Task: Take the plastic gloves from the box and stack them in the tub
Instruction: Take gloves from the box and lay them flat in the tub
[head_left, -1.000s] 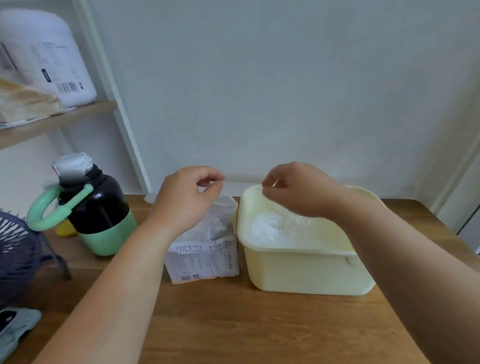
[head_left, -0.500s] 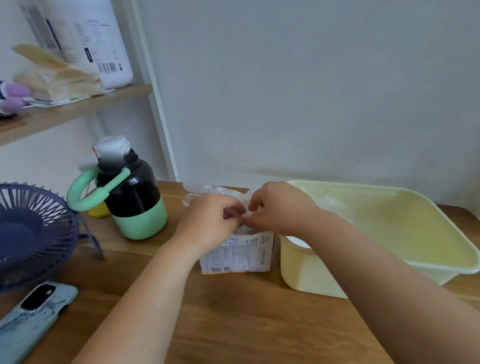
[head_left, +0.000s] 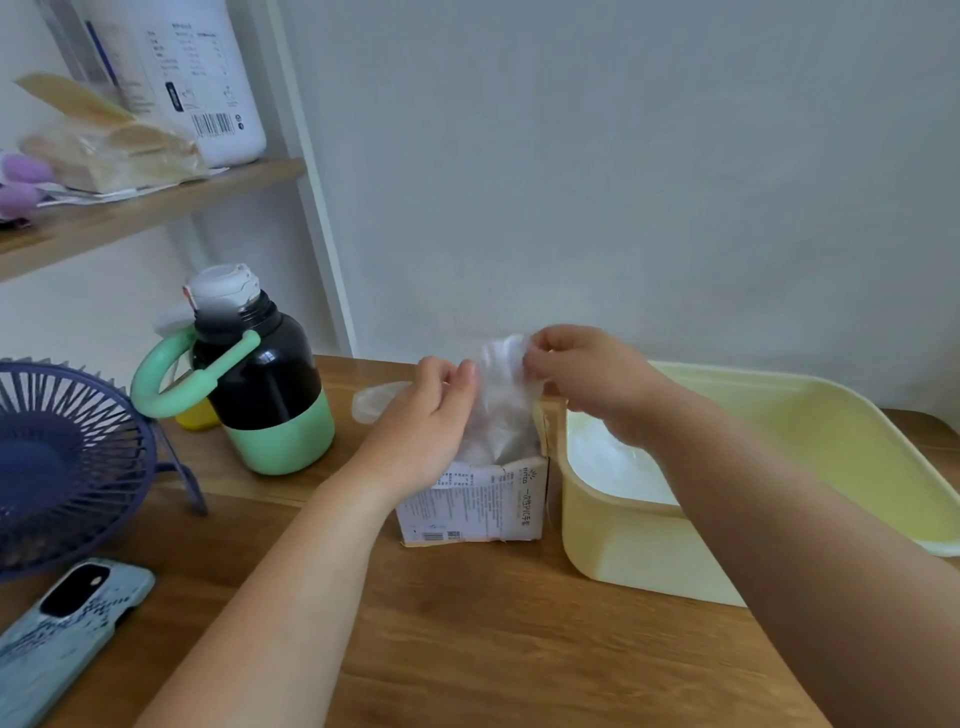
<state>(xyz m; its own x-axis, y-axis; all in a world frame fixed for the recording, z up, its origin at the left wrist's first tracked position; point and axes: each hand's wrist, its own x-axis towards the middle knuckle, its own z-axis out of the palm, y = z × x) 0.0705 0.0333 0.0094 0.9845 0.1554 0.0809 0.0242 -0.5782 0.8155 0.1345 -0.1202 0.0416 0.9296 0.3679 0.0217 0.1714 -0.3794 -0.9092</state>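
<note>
Status: partway through. A white pile of gloves (head_left: 610, 462) already lies in the near-left corner of the pale-yellow tub (head_left: 649, 551). The tub sits on the counter (head_left: 467, 649) just beside the box (head_left: 470, 501), at its 3 o'clock.

One plastic glove (head_left: 501, 400) stands half-drawn from the box's open top, its lower part inside.

Right hand (head_left: 587, 379): grip pinching the glove's upper edge, at 1 o'clock of the box.

Left hand (head_left: 421, 436): grip curled, thumb and fingertips apparently closed on the glove's left edge, at 11 o'clock.

Judgement: this glove is not yet free. Left to do: pull it clear, carry it toward 3 o'clock and lay it on the pile. The box's contents are hidden, so the number remaining cannot be told.
</note>
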